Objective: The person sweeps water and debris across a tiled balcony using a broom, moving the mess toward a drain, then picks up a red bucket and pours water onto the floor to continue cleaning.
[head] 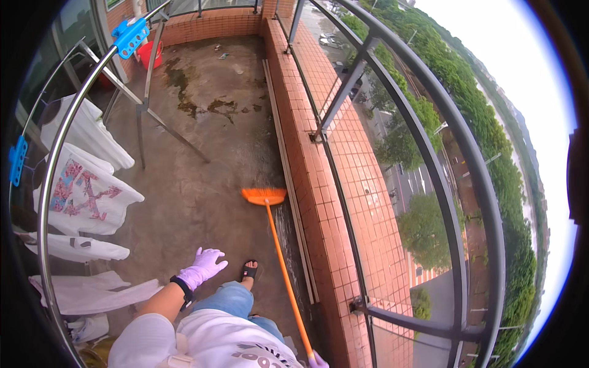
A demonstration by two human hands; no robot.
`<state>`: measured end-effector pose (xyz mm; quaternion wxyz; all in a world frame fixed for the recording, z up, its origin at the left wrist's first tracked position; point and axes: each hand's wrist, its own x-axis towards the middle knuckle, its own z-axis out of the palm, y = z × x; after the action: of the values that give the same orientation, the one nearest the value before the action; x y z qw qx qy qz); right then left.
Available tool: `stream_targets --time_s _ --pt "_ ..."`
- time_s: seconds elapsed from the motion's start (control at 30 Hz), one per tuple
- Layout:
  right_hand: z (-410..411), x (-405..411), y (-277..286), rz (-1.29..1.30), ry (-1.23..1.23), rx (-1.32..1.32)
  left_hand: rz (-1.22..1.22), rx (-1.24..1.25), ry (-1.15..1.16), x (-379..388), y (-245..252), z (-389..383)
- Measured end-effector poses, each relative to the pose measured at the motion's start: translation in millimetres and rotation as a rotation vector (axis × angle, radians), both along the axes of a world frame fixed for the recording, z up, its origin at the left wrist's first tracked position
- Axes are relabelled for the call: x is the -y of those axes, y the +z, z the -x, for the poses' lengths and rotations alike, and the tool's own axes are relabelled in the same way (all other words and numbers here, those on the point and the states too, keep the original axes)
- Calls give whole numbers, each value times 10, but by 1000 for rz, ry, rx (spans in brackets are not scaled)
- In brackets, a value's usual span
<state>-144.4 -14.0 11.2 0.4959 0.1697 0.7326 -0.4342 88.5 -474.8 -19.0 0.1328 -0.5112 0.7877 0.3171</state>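
An orange broom (264,196) rests its bristles on the wet concrete floor (198,202), close to the low brick-tiled wall. Its orange handle (288,280) slants back to the bottom edge, where my right hand (317,360), in a purple glove, is closed around it; most of that hand is cut off by the frame. My left hand (203,266), also in a purple glove, hangs in the air over the floor, fingers apart and holding nothing. One sandaled foot (249,270) shows just right of it.
White laundry (87,193) hangs on a metal drying rack (54,184) along the left, its legs on the floor. Blue clips (130,37) sit on the rack. A red bucket (150,54) stands behind. The tiled wall (294,152) and metal railing (391,87) bound the right side.
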Motion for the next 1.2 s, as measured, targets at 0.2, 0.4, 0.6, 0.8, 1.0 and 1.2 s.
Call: stream_targets --time_s 0.2,0.4,0.6,0.8,1.0,1.2 --pt "381 313 -311 -233 626 -340 -33 -21 189 627 89 -349" --pt "1010 2754 -592 -145 614 -16 104 -78 291 1117 198 -347" --pt "1438 5968 -986 68 634 -32 117 -53 340 1747 347 -236" --pt "1871 8135 -652 209 802 -350 28 27 526 2446 359 -248" --pt "2499 6266 -804 -55 1097 -658 -156 5 883 2707 259 -429" --pt "2373 4843 -297 -283 1021 -610 -372 122 808 2770 151 -214"
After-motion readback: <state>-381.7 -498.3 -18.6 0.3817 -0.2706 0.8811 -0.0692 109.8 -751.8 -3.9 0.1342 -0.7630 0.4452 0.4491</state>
